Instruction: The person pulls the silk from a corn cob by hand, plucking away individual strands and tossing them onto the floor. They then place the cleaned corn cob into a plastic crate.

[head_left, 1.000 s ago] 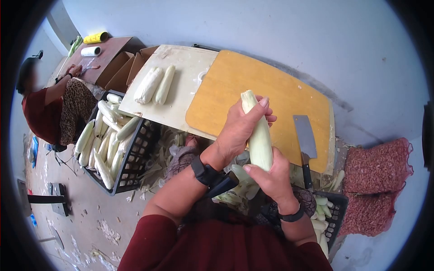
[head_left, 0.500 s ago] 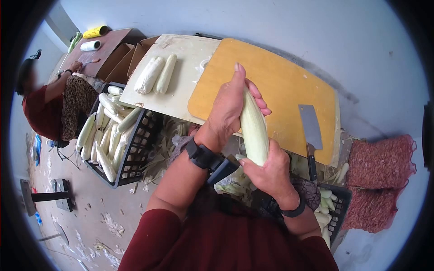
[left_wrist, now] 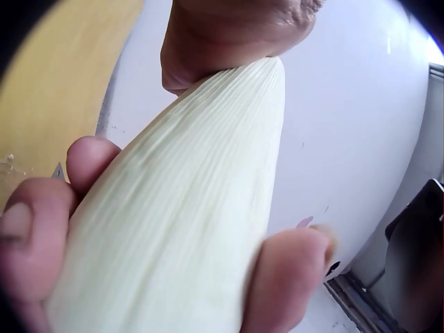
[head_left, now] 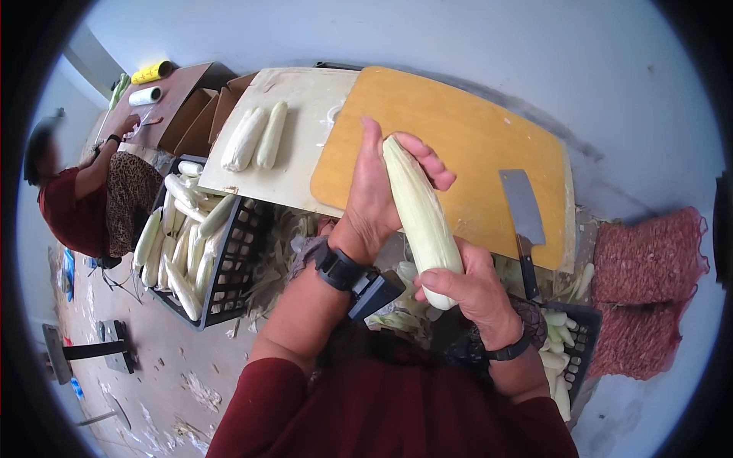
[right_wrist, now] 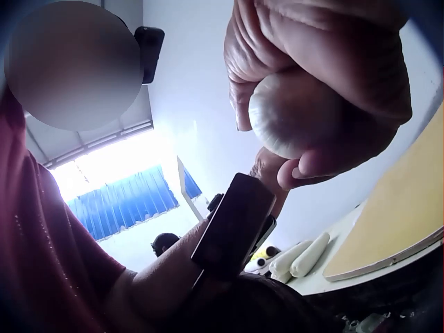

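Note:
In the head view, a pale green husked ear of corn (head_left: 420, 217) slants between both hands. The left hand (head_left: 374, 183) cradles its narrow upper end against the palm, fingers curved behind it and thumb raised off it. Around the thick lower end the right hand (head_left: 481, 290) is gripped, thumb across the top. The ear (left_wrist: 180, 201) fills the left wrist view, with fingers on both sides. Its blunt end (right_wrist: 288, 118) faces the right wrist view, inside the curled right hand (right_wrist: 326, 62).
A cleaver (head_left: 523, 214) lies on the yellow board (head_left: 435, 122). Several pale ears (head_left: 248, 137) rest on the white table (head_left: 301, 91). Black crates (head_left: 229, 259) of ears stand left and lower right. Red mesh sacks (head_left: 649, 267) are at right; another person (head_left: 72, 187) sits at left.
The left hand has turned from gripping with its thumb over the ear to holding it along the palm, thumb raised. The ear now tilts further, its upper end shifted left.

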Demonstrator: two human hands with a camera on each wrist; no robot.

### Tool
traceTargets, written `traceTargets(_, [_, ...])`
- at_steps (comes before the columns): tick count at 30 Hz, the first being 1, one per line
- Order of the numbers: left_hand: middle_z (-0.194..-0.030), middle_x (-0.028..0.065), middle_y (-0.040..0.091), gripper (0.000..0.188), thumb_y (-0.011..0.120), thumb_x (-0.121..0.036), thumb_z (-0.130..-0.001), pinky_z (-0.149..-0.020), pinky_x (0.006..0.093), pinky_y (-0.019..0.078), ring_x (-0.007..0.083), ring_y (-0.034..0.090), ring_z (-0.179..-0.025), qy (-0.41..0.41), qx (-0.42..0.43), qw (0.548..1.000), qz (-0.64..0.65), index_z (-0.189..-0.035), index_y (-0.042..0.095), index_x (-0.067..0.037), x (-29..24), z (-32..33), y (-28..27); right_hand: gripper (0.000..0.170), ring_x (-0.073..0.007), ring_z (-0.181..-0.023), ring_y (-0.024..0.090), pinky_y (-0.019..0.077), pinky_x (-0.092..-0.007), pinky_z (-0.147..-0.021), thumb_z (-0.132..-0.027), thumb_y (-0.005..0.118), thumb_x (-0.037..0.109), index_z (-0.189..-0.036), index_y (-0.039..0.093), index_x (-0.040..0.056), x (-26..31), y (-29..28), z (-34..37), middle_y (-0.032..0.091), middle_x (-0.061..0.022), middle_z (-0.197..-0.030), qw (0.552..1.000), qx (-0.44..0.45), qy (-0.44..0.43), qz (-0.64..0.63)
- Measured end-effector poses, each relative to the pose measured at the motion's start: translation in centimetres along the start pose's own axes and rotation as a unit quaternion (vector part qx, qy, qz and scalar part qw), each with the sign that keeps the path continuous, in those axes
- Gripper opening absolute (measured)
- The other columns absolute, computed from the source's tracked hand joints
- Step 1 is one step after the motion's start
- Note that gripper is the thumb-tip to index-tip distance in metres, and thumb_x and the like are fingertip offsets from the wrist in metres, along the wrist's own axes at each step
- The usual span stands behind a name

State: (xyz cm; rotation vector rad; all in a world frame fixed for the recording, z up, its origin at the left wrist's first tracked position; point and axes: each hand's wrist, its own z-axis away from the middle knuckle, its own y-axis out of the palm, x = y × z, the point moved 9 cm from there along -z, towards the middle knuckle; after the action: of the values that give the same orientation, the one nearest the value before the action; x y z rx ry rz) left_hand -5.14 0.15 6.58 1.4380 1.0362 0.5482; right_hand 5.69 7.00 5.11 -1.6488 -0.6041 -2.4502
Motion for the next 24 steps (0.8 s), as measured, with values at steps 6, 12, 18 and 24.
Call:
traceTargets(6, [-0.124, 0.0243, 0.044, 0.087, 0.014, -0.069, -0.088, -0.099, 0.0458, 0.0385, 0.0374, 0.046, -0.117, 0.109, -0.182, 0.969, -0.13, -0.132, 0.029, 0.004, -1.3, 0.6, -0.8, 0.033, -0.0106, -0.064, 0.059, 0.0475, -0.0236, -0.058, -0.078, 0.068, 0.017, -0.099, 0.055, -0.0056, 1.4, -1.6, 0.2, 0.06, -0.007, -0.079, 0.978, -0.119, -0.133, 0.108])
traceTargets(12, [-0.122, 0.0202, 0.048, 0.086, 0.023, -0.071, -0.087, -0.096, 0.0423, 0.0387, 0.0304, 0.051, -0.111, 0.089, -0.229, 0.92, -0.305, -0.134, 0.026, 0.002, -0.7, 1.4, -1.6, 0.031, -0.0091, -0.063, 0.057, 0.0457, -0.0231, -0.056, -0.078, 0.07, 0.015, -0.097, 0.055, -0.0051, 1.0, -3.5, 0.2, 0.06, -0.006, -0.076, 0.963, -0.194, -0.129, 0.132])
traceTargets(18, [-0.105, 0.0139, 0.053, 0.056, 0.062, -0.034, -0.086, -0.076, 0.0342, 0.0497, 0.0193, 0.058, -0.093, 0.05, -0.219, 0.88, -0.419, -0.119, 0.036, 0.003, 3.2, 1.7, -1.6, 0.029, -0.0172, -0.063, 0.061, 0.0485, -0.0315, -0.059, -0.074, 0.073, 0.018, -0.086, 0.058, -0.0033, 2.2, -3.9, 0.9, 0.063, -0.0086, -0.073, 0.874, -0.29, -0.204, 0.331])
traceTargets(24, [-0.086, 0.0091, 0.054, 0.041, 0.069, -0.02, -0.081, -0.06, 0.031, 0.052, 0.0172, 0.062, -0.073, 0.053, -0.271, 0.862, -0.425, -0.105, 0.042, 0.0, 2.3, 1.2, -3.3, 0.036, -0.0361, -0.069, 0.064, 0.0494, -0.0407, -0.062, -0.065, 0.077, 0.021, -0.086, 0.058, -0.0024, 2.2, -3.4, 1.1, 0.063, -0.0205, -0.073, 0.814, -0.312, -0.143, 0.469])
